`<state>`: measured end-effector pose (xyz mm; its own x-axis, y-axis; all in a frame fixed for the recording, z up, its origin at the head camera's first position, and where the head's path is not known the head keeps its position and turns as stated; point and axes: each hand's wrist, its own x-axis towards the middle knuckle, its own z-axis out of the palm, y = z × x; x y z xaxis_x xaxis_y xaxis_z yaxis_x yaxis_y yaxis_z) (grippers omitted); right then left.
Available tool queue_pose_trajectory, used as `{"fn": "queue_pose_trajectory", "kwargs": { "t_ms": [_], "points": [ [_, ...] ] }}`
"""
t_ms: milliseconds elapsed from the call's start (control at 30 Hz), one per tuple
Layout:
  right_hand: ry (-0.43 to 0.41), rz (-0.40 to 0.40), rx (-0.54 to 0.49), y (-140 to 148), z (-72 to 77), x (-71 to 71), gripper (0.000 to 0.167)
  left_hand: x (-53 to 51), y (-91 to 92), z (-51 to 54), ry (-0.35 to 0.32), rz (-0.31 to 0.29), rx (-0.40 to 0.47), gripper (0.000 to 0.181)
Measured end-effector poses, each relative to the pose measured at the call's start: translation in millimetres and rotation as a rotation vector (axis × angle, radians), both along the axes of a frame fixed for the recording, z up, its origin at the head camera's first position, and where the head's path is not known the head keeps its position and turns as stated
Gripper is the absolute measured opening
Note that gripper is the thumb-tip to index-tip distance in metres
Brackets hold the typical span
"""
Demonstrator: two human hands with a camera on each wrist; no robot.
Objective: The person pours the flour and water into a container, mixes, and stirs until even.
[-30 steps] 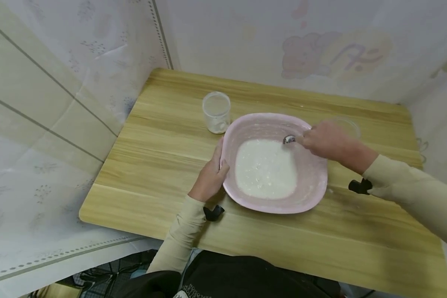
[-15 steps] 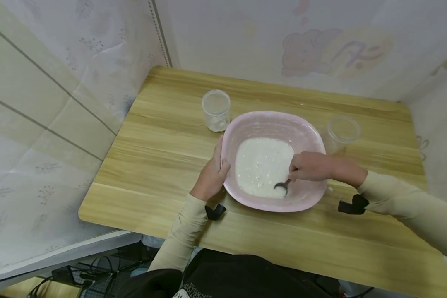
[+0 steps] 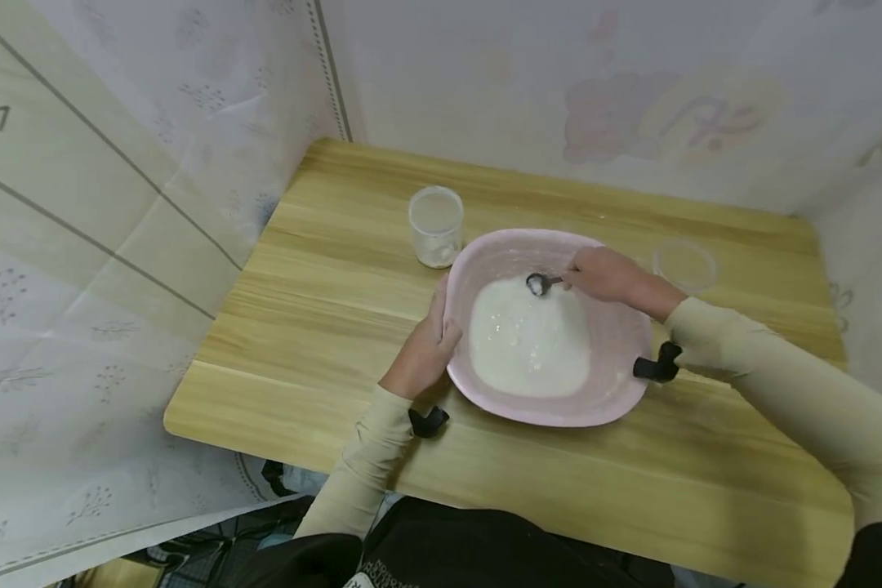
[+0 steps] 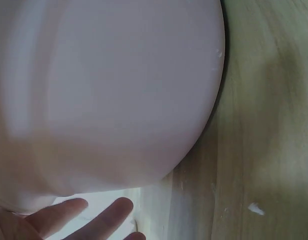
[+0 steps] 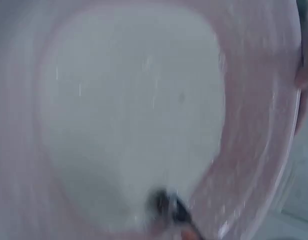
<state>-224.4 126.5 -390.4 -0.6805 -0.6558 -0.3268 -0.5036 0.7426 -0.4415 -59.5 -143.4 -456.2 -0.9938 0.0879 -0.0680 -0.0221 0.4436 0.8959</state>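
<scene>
A pink basin (image 3: 617, 359) on the wooden table holds white liquid (image 3: 522, 351). My left hand (image 3: 422, 351) grips its left rim, thumb on the rim and fingers along the outer wall; in the left wrist view fingertips (image 4: 114, 212) show beside the basin's outer wall (image 4: 124, 95). Over the basin's upper right, my right hand (image 3: 606, 275) holds the handle of a dark metal spoon (image 3: 539, 284), whose bowl is at the liquid's far edge. The right wrist view shows the spoon (image 5: 169, 205) blurred against the liquid (image 5: 134, 100).
A clear jar (image 3: 437, 229) with some whitish contents stands just behind the basin's left side. Another clear round container (image 3: 685, 265) is at the right, partly behind my right forearm. Patterned curtains (image 3: 485, 82) hang along the back and left table edges.
The spoon swept from the liquid's far right to its near side, then back to the far edge, further left than at first. My left hand keeps its grip on the rim.
</scene>
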Motion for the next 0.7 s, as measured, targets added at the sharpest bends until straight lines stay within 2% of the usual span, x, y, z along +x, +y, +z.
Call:
{"fn": "queue_pose_trajectory", "kwargs": {
  "t_ms": [133,300,433,633,700],
  "points": [
    [-0.033,0.006,-0.039,-13,-4.4,-8.9,0.038,0.9,0.1,-1.4,0.003,0.012,0.015,0.080],
    [0.000,0.113,-0.036,-39,-6.4,-1.1,0.036,0.2,4.2,-1.5,0.012,0.012,0.015,0.080],
    [-0.009,0.211,-0.004,-48,-6.0,16.8,0.030,-1.1,8.0,-1.7,0.023,0.007,-0.014,0.080],
    [-0.163,0.305,0.134,-44,-1.1,56.0,0.027,-0.9,7.4,0.6,-0.003,0.031,-0.018,0.080],
    [-0.174,0.321,0.159,-42,-0.6,62.8,0.026,-0.3,5.9,1.7,-0.017,0.036,-0.013,0.079]
  ]
}}
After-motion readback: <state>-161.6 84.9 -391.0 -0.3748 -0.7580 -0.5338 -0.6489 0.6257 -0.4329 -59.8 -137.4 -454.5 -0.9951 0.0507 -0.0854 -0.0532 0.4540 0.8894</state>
